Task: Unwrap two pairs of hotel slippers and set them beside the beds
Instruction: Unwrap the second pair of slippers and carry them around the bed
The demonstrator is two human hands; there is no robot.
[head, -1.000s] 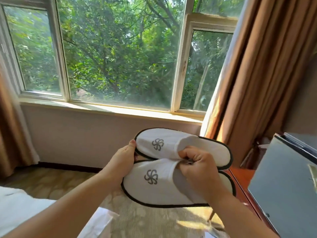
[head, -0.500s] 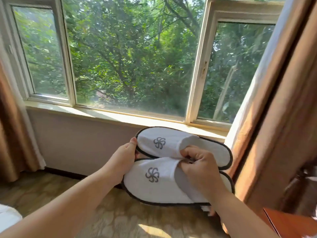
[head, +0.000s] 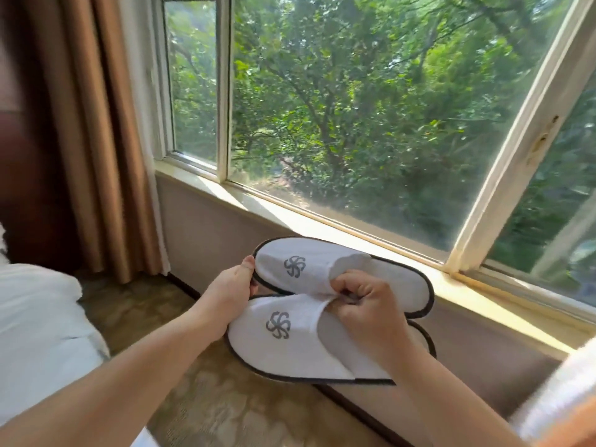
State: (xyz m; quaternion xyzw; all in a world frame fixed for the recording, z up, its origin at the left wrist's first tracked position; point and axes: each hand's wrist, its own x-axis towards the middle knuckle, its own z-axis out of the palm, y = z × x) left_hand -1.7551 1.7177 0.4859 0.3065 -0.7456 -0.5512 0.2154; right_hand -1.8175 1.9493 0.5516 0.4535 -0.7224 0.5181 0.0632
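Both hands hold white slippers [head: 309, 304] in air: L hand [head: 230, 290] grips toe edges, R hand [head: 367, 312] pinches the uppers' openings.

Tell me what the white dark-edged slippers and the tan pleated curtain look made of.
The white dark-edged slippers: soft matte fabric, probably terry or fleece; the upper creases where the right hand pinches it. The tan pleated curtain: woven cloth with a slight sheen, hanging in long vertical folds; exact fibre unclear.

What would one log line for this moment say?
slippers: paired, held above carpet, no wrapper visible | left hand: grips their toe ends | right hand: pinches their opening edges | nearby: window ahead, bed at left
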